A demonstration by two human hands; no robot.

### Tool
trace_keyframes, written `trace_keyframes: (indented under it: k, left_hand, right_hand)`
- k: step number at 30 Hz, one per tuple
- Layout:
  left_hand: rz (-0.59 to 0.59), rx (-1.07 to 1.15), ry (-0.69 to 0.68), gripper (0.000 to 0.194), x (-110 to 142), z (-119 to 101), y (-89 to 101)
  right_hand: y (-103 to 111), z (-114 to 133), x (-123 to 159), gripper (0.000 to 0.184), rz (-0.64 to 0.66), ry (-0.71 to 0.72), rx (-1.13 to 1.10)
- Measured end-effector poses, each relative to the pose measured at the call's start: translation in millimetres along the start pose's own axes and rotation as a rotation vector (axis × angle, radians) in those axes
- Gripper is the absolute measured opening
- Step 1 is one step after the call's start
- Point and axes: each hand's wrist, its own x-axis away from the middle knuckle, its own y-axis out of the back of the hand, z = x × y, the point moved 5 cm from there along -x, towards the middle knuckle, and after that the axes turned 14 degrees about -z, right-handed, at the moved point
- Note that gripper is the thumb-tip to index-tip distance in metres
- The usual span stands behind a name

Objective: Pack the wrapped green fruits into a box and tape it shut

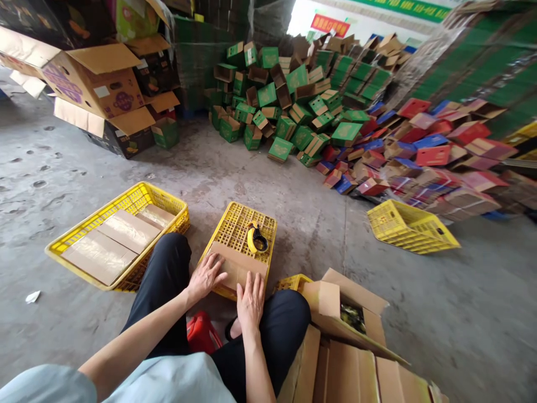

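A flat brown cardboard piece point(238, 264), perhaps a closed carton, lies on the near half of an upturned yellow plastic crate point(229, 224) between my knees. My left hand point(205, 275) rests on its left end with the fingers spread. On its near right part lies my right hand point(250, 299), fingers stretched forward. Beyond the cardboard, a yellow and black tape dispenser point(257, 238) sits on the crate's lattice. To my left stands a long yellow crate point(121, 202) with several taped cartons point(130, 230) in it.
By my right knee is an open carton point(329, 296) with dark contents, beside more brown cartons point(352, 372). Another yellow crate point(409, 226) lies on the floor at right. Heaps of green boxes point(280, 148) and red and blue boxes point(432, 157) fill the back; large cartons point(94, 84) stand back left.
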Motion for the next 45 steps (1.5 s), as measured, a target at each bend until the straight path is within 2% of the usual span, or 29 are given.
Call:
trace_keyframes:
  k: [4,6,8,10,13,16,19,25,29,31,33,35,37,40,45]
  left_hand:
    - [0.029,-0.024,0.028,0.053,10,-22,-12.1]
    - [0.1,0.017,-0.064,0.059,17,-38,-20.3]
    - [0.143,0.038,-0.12,0.07,23,-44,-23.4]
    - [0.161,0.048,-0.151,0.077,25,-40,-19.8]
    - [0.154,0.052,-0.199,0.078,29,-20,-4.5]
    - [0.102,-0.001,-0.177,0.077,36,3,12.7]
    - [0.069,-0.036,-0.141,0.08,44,8,17.5]
    - [0.015,-0.05,-0.008,0.08,44,-14,0.3]
    - [0.104,0.05,-0.054,0.067,40,-38,-8.1]
    - [0.147,0.1,-0.084,0.063,38,-46,-7.6]
    - [0.157,0.119,-0.081,0.063,36,-45,-3.7]
    - [0.153,0.124,-0.086,0.064,34,-38,1.9]
    - [0.136,0.117,-0.09,0.062,32,-27,8.3]
    - [0.088,0.092,-0.059,0.055,28,-10,17.8]
    - [0.073,0.087,-0.029,0.048,14,-1,17.6]
  right_hand:
    - [-7,23,5,0.06,0.099,0.026,0.022]
    - [-13,38,10,0.059,0.178,0.083,0.005]
    - [-16,45,14,0.064,0.228,0.101,-0.001]
    - [-15,44,17,0.066,0.252,0.117,-0.006]
    - [-7,31,28,0.066,0.226,0.143,-0.011]
    - [5,17,46,0.069,0.152,0.129,0.022]
    - [12,10,57,0.066,0.109,0.118,0.047]
    - [6,24,47,0.061,0.081,0.064,0.033]
    - [-14,53,41,0.058,0.147,0.146,-0.052]
    - [-18,60,39,0.058,0.173,0.185,-0.078]
    - [-16,55,35,0.056,0.174,0.191,-0.088]
    - [-7,40,30,0.054,0.145,0.159,-0.08]
    - [4,19,26,0.056,0.075,0.075,-0.035]
    - [17,-2,25,0.059,-0.013,0.022,-0.043]
    - [18,-13,14,0.057,-0.071,-0.02,-0.117]
